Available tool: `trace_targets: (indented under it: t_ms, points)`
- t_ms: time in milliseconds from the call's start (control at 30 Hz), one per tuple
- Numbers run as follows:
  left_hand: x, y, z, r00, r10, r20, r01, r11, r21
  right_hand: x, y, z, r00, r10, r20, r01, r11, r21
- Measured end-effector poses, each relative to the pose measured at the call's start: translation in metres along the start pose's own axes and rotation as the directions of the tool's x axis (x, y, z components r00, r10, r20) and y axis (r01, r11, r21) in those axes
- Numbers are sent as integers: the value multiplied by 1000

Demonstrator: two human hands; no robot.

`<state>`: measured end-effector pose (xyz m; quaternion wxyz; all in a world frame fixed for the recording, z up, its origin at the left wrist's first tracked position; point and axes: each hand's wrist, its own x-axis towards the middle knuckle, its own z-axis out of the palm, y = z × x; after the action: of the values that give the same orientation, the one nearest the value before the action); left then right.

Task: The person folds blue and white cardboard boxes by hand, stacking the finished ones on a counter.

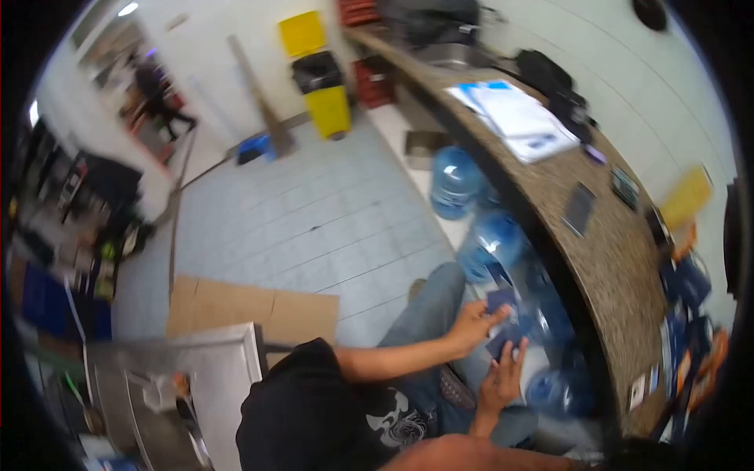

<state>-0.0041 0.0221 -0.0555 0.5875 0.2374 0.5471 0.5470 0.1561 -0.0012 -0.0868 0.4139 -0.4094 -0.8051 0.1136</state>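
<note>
Below, small dark blue packets point(503, 314) are gripped between left hand point(473, 323) and right hand point(503, 382), blue water jugs point(493, 245) stood beneath granite counter point(605, 259), writing too blurred to be read.

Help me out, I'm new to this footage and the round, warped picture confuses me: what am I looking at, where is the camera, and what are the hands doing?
There is no machine here. A person wears one camera on the head; it looks down, and its wide lens bends the picture. You see their dark shirt, jeans and two bare hands. The left hand and right hand together hold small dark blue cards; the blur hides what they are. Beside them runs a curved stone counter with papers, a dark phone-like slab and more small items. Blue water jugs stand on the tiled floor below it, flat cardboard lies on the floor, and a yellow bin stands farther off.
</note>
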Motion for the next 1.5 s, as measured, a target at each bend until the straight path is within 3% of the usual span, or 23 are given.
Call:
trace_targets:
  t_ms: [133,200,233,267,300,333,367,400,467,567,633,700,800,867,933,967,1033,1100,1167,1267,1400,1467,1500]
  points:
    - [-4,-24,3,991,118,59,-102,972,-214,22,12,16,998,-9,-67,8,1000,-26]
    - [0,-36,3,914,395,92,-339,868,-364,29,8,22,991,126,-36,-114,966,234]
    - [13,-53,-3,914,396,87,-341,867,-364,31,7,25,981,193,-9,-177,917,357]
    - [32,-76,-16,769,640,18,-625,744,237,29,7,27,981,191,-5,-177,916,360]
    - [43,-88,-24,565,815,125,-596,299,745,26,9,28,986,158,54,-166,913,372]
    - [37,-70,-26,565,816,120,-593,300,747,24,10,29,986,122,112,-156,911,383]
    - [27,-34,-30,842,538,33,-497,751,435,23,10,31,986,120,112,-154,910,384]
    - [22,-15,-31,979,169,113,-175,984,45,22,9,34,996,59,67,-76,958,278]
    - [21,-36,-23,966,225,131,-229,973,12,21,7,41,1000,-3,28,-2,986,167]
    - [11,-60,5,931,356,86,-342,929,-142,19,12,56,974,196,-117,-172,966,194]
    - [0,-52,3,854,485,189,-499,866,32,7,30,69,911,365,-193,-216,820,530]
    - [-4,-45,-2,854,488,180,-507,858,80,19,10,45,925,364,-109,-277,842,462]
    - [-3,-34,-10,852,492,177,-523,814,254,23,10,36,899,432,-69,-306,734,606]
    - [-4,-34,-15,819,517,251,-574,750,328,20,26,31,816,573,-78,-450,714,536]
    - [-7,-31,-16,815,456,357,-578,682,449,22,46,24,880,471,-62,-412,822,394]
    - [-3,-36,-17,813,458,360,-581,679,450,22,55,21,932,363,-24,-347,906,244]
    - [4,-44,-20,809,377,452,-586,589,557,12,63,12,873,478,92,-480,814,326]
    - [-1,-40,-19,862,305,406,-504,607,615,6,62,-5,752,433,497,-655,574,491]
    - [1,-37,-16,902,238,359,-427,612,666,4,59,-8,810,322,491,-563,662,494]
    - [2,-32,-15,843,246,479,-523,586,619,4,47,-6,807,577,124,-579,734,355]
    - [2,-11,-10,841,232,488,-492,701,516,13,31,-17,819,409,403,-564,702,434]
    - [2,-13,-10,837,269,477,-503,722,475,16,23,-15,865,489,114,-497,803,328]
    - [3,-17,-10,831,320,454,-529,708,469,12,31,-15,867,485,115,-494,806,325]
